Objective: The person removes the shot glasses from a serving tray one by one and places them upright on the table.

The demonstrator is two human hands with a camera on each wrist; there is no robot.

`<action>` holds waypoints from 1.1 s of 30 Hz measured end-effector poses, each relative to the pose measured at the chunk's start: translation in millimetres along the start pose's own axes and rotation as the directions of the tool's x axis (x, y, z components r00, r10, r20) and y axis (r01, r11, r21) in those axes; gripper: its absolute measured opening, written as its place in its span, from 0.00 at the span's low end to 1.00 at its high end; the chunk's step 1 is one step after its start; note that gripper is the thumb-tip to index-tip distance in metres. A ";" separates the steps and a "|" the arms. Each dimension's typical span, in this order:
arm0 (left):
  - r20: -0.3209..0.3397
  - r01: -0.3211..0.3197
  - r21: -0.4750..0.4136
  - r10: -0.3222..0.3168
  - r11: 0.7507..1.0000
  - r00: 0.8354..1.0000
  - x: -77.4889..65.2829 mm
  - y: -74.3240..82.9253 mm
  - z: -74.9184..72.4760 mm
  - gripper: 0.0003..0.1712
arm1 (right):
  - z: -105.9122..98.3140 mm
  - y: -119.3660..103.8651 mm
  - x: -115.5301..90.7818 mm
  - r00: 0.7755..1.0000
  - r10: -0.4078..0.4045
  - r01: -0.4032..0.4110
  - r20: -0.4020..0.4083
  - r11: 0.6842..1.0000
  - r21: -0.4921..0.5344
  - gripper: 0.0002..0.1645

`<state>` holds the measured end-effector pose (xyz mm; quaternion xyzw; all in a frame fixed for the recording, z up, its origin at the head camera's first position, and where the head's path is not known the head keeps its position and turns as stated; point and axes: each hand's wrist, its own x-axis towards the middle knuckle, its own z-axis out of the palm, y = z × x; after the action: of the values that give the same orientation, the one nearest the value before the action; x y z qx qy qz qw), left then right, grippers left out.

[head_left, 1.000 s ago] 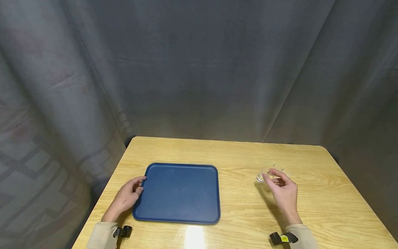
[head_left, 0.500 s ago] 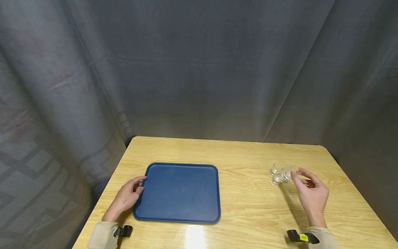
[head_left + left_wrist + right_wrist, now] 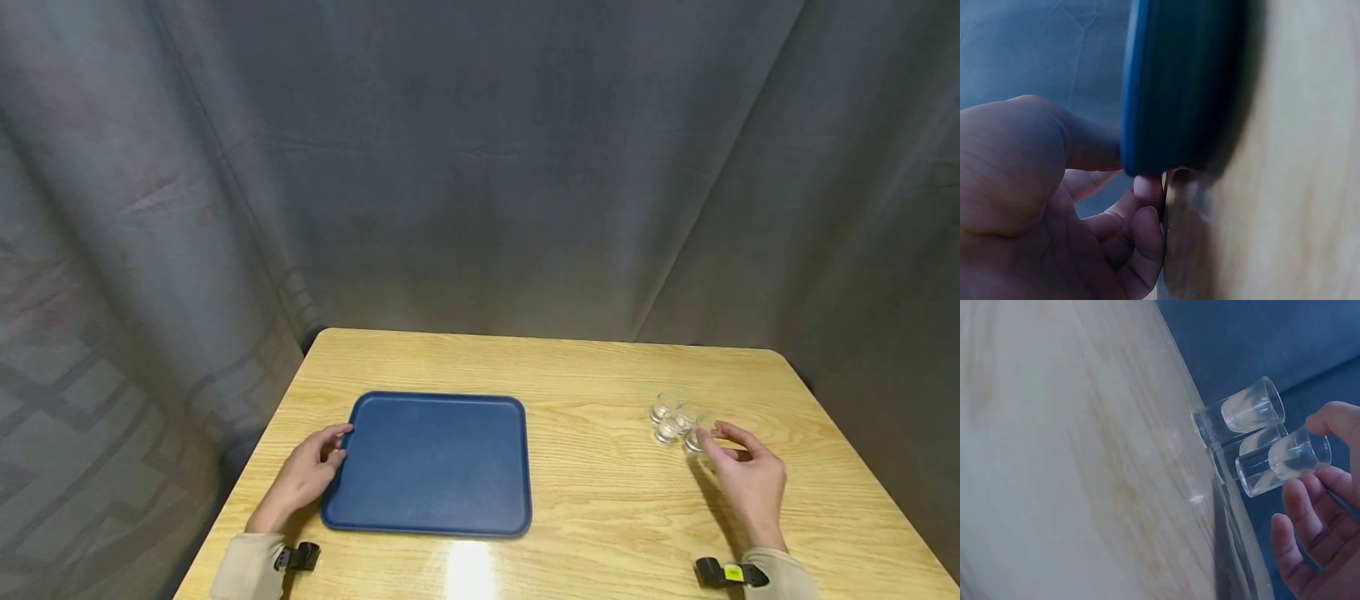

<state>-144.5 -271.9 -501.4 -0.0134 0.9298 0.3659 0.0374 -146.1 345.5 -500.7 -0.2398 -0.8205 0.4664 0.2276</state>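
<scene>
My right hand (image 3: 746, 479) pinches the rim of a small clear shot glass (image 3: 1285, 462) between thumb and fingertips. In the head view that glass is at the near right of a tight group. Close by stand other clear shot glasses (image 3: 664, 431), upright and partly overlapping; one shows plainly beside it as a glass (image 3: 1241, 412) in the right wrist view. At the left, my left hand (image 3: 306, 475) holds the left edge of a blue rectangular tray (image 3: 435, 467), thumb at the rim (image 3: 1129, 112) and curled fingers at its side.
A light wooden table (image 3: 585, 492) carries everything, its far edge meeting a grey curtain (image 3: 480, 208). A stretch of table lies between the tray and the glasses. Each wrist wears a small black camera (image 3: 303, 557).
My right hand has moved from the left of the glass group to its right, then slightly nearer me. A glass now stands at its near right. The left hand and tray stay put.
</scene>
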 end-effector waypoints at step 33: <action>0.027 -0.012 0.007 0.012 1.000 1.000 1.0 3.0 -2.3 0.27 | -7.9 1.0 5.4 0.993 0.062 -0.055 0.102 0.996 -0.071 0.33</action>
<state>-145.8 -271.3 -497.7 -0.0027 0.9305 0.3631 0.0476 -145.4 354.4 -497.1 -0.2470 -0.8392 0.4565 0.1626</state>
